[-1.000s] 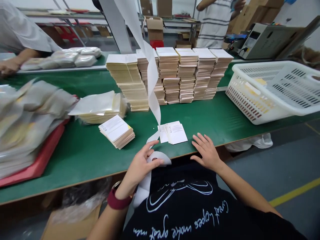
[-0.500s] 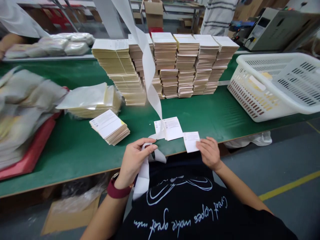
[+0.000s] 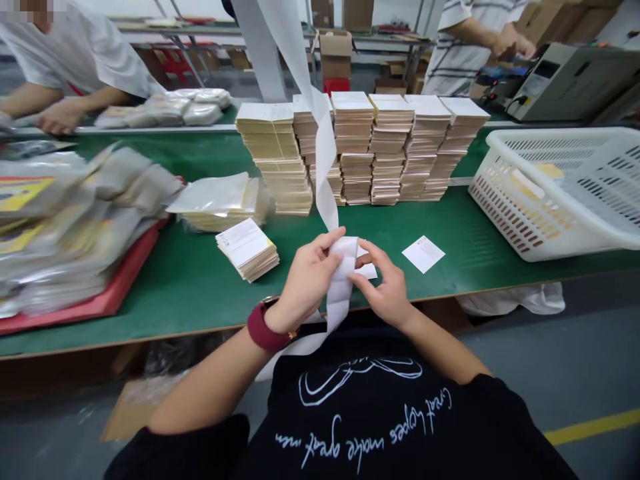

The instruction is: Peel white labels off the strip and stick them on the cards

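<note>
A long white paper strip (image 3: 324,143) hangs down from above to the front edge of the green table (image 3: 200,280). My left hand (image 3: 309,280) is closed on the strip just above the table edge. My right hand (image 3: 384,287) pinches the strip's right side, fingers pressed on it. A loose white label (image 3: 423,253) lies on the table to the right of my hands. Under my hands a small pile of white cards (image 3: 369,269) is mostly hidden. A short stack of printed booklets (image 3: 247,248) sits to the left.
Tall stacks of cards (image 3: 380,147) stand mid-table. A white plastic basket (image 3: 560,187) is at the right. A red tray (image 3: 95,293) with plastic-wrapped packs is at the left, bagged cards (image 3: 220,203) beside it. One person's arms (image 3: 60,110) rest far left; another person (image 3: 475,33) stands behind.
Both hands rose from the table edge and came together on the hanging strip. The label my right hand held now lies alone on the table to the right.
</note>
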{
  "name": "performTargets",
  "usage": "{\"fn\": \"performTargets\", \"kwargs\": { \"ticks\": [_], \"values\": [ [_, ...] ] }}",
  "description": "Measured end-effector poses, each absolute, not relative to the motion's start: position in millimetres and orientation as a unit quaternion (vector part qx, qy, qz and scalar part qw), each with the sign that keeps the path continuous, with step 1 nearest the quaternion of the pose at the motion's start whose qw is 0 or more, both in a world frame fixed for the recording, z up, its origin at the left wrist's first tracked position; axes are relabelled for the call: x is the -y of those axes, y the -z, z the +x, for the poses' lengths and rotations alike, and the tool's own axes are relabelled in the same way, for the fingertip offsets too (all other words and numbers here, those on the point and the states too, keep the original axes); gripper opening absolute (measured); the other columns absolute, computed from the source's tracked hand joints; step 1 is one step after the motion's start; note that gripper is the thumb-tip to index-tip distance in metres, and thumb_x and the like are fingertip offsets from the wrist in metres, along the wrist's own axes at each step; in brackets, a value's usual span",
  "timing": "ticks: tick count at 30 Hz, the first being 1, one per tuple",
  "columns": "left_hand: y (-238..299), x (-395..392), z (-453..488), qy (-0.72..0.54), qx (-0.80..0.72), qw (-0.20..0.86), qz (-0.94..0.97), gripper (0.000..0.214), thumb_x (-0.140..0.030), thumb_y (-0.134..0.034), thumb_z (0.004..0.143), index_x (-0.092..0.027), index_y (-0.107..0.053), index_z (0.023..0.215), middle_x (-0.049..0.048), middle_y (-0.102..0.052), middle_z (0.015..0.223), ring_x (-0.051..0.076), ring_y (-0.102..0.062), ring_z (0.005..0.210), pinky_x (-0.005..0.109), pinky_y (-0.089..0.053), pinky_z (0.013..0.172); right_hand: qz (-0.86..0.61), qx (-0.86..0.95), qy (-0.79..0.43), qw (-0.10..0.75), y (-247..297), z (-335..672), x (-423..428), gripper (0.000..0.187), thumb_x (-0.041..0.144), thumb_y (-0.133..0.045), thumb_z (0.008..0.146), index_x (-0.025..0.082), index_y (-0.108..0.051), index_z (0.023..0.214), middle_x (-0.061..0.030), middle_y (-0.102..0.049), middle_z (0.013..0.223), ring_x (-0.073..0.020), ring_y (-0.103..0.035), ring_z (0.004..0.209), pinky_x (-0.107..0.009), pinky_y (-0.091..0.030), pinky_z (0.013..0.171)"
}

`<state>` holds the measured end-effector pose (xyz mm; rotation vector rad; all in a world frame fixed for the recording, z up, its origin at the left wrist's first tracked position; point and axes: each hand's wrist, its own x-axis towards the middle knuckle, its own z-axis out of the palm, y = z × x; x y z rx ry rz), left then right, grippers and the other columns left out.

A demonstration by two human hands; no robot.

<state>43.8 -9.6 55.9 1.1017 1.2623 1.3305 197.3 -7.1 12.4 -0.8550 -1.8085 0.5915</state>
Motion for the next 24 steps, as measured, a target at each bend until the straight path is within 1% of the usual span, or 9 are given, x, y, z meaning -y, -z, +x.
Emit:
{"fn": "performTargets", "kwargs": {
  "ticks": [6, 10, 13, 15, 17, 19, 21, 23, 24],
  "values": [
    [-44, 39, 36, -0.461, -0.553, 0.289, 0.631, 0.052, -0.024, -0.053, 0.088, -0.02, -0.049, 0.139, 0.0103, -0.061, 0.12, 0.018, -0.06, 0.098, 0.034, -0.052, 0.086, -0.314, 0.729, -0.297, 0.53, 1, 189, 19, 0.045, 0.021, -0.055, 0.093, 0.029, -0.05, 0.136, 0.0002, -0.061, 0.084, -0.0145, -0.06, 0.081, -0.032, -0.052, 0.084],
    [-61, 25, 21, -0.382, -0.559, -0.004, 0.736, 0.045, -0.021, -0.043, 0.093, -0.018, -0.05, 0.137, 0.0156, -0.059, 0.119, 0.027, -0.056, 0.112, 0.046, -0.048, 0.093, -0.297, 0.744, -0.358, 0.479, -7, 206, 35, 0.046, 0.023, -0.052, 0.094, 0.03, -0.048, 0.139, -0.0016, -0.063, 0.09, -0.0145, -0.061, 0.083, -0.029, -0.053, 0.084],
    [-90, -15, 14, -0.296, -0.486, -0.221, 0.792, 0.052, -0.007, -0.042, 0.087, -0.022, -0.052, 0.136, 0.0124, -0.044, 0.147, 0.031, -0.031, 0.142, 0.058, -0.027, 0.113, -0.304, 0.77, -0.371, 0.42, -17, 217, 45, 0.036, 0.029, -0.052, 0.094, 0.032, -0.059, 0.13, -0.0044, -0.069, 0.102, -0.0175, -0.064, 0.095, -0.031, -0.053, 0.089],
    [-111, -44, 11, -0.195, -0.417, -0.297, 0.836, 0.052, -0.006, -0.043, 0.086, -0.024, -0.055, 0.133, 0.0062, -0.041, 0.151, 0.026, -0.023, 0.147, 0.058, -0.014, 0.12, -0.333, 0.765, -0.371, 0.407, -20, 224, 49, 0.033, 0.035, -0.053, 0.093, 0.033, -0.064, 0.124, -0.0047, -0.07, 0.113, -0.0203, -0.064, 0.105, -0.033, -0.051, 0.096],
    [-128, -66, 5, -0.097, -0.399, -0.333, 0.849, 0.04, -0.008, -0.046, 0.085, -0.017, -0.067, 0.118, 0.0089, -0.058, 0.137, 0.025, -0.033, 0.143, 0.054, -0.015, 0.122, -0.367, 0.745, -0.368, 0.418, -20, 232, 49, 0.034, 0.04, -0.056, 0.091, 0.033, -0.066, 0.123, -0.0043, -0.069, 0.121, -0.0222, -0.062, 0.114, -0.034, -0.049, 0.101],
    [-142, -72, -10, -0.039, -0.446, -0.349, 0.824, 0.03, -0.009, -0.048, 0.082, -0.014, -0.075, 0.092, 0.0128, -0.072, 0.104, 0.028, -0.051, 0.127, 0.053, -0.022, 0.121, -0.396, 0.716, -0.366, 0.442, -18, 242, 46, 0.035, 0.044, -0.058, 0.089, 0.032, -0.068, 0.121, -0.0048, -0.068, 0.124, -0.0227, -0.062, 0.116, -0.032, -0.05, 0.1],
    [-156, -60, -35, -0.052, -0.513, -0.335, 0.789, 0.028, -0.008, -0.048, 0.078, -0.015, -0.074, 0.07, 0.0117, -0.069, 0.073, 0.03, -0.063, 0.101, 0.057, -0.03, 0.115, -0.418, 0.681, -0.375, 0.47, -15, 254, 40, 0.036, 0.047, -0.06, 0.086, 0.03, -0.07, 0.116, -0.0062, -0.069, 0.121, -0.022, -0.065, 0.109, -0.027, -0.053, 0.093],
    [-173, -32, -65, -0.142, -0.557, -0.281, 0.768, 0.029, -0.006, -0.046, 0.073, -0.018, -0.065, 0.054, 0.0093, -0.061, 0.058, 0.027, -0.062, 0.078, 0.059, -0.037, 0.105, -0.43, 0.648, -0.394, 0.49, -13, 263, 34, 0.037, 0.049, -0.063, 0.083, 0.027, -0.072, 0.112, -0.0072, -0.071, 0.115, -0.0206, -0.068, 0.1, -0.024, -0.055, 0.085],
    [-184, -13, -80, -0.215, -0.577, -0.253, 0.746, 0.027, -0.007, -0.046, 0.071, -0.019, -0.06, 0.051, 0.0081, -0.056, 0.054, 0.027, -0.061, 0.075, 0.059, -0.037, 0.104, -0.43, 0.637, -0.405, 0.495, -13, 266, 31, 0.038, 0.049, -0.064, 0.082, 0.026, -0.072, 0.111, -0.0073, -0.072, 0.112, -0.0199, -0.069, 0.097, -0.023, -0.055, 0.082]
  ]
}}
